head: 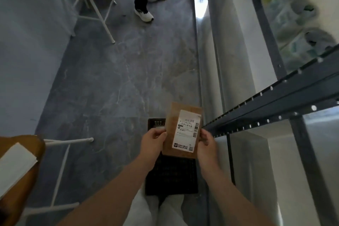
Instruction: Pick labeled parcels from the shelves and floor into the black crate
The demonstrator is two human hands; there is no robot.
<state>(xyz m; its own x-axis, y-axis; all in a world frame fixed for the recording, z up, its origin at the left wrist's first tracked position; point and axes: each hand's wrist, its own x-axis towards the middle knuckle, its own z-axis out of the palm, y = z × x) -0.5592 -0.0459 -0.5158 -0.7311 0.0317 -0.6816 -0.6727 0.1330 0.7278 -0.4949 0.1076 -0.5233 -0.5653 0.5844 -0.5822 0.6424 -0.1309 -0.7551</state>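
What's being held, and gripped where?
A brown labeled parcel, over the black crate. Left hand pinches its left edge, right hand its right edge.

The parcel (182,130) was between both hands, above the crate (171,176). The shelves (275,97) stood right.

Grey marbled floor (113,82), dark metal shelving (271,101), wooden chairs (20,167)

I'm looking at a shipping storeroom: steel rack (275,104) holding bagged goods (297,24) on the right, a labelled parcel (183,130) over a crate (170,176) on the grey floor (110,82).
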